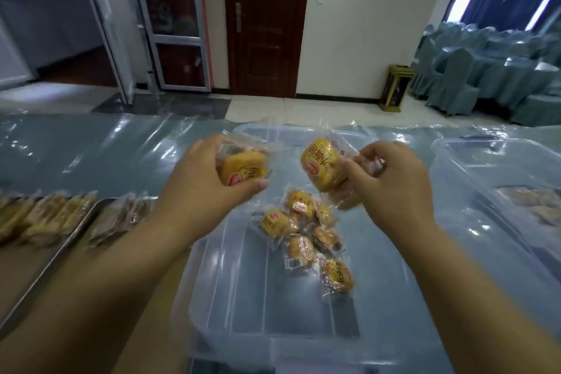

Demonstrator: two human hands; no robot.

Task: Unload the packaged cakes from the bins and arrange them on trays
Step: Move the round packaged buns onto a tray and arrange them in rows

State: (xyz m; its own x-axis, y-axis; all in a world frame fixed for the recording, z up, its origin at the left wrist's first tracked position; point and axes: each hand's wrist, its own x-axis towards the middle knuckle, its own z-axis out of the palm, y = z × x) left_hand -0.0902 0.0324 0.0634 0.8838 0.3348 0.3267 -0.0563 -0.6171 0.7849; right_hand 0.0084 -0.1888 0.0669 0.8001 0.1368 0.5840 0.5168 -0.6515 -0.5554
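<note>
Hands first, from the head camera, which is my only view. My left hand [200,179] is closed around one packaged cake [243,171], thumb under it and fingers curled over the top, held above the near-left part of the clear bin [230,282]. My right hand [391,176] is pinched shut on the wrapper of a second cake [321,165], which hangs tilted to the left of the knuckles; more crinkled wrapper shows inside that fist, though I cannot tell whether it belongs to another cake. Both hands hover over the bin, well apart from each other.

Down in the bin, a small heap of loose cakes [306,237] lies on the floor of it, right of centre, each in a clear packet with a yellow label. Most of the bin floor around the heap is bare.

To my left, a metal tray [45,276] sits on the table with its corner just beside the bin. A row of wrapped cakes [45,215] stands along its far edge, packed side by side; blur keeps me from counting them.

To my right, a second clear bin [473,161] stands on the blue table cover [91,155], with pale packets [537,203] inside that are too blurred for me to identify.

Beyond the table I see a dark wooden door [264,21] and covered chairs [473,70] at far right.
</note>
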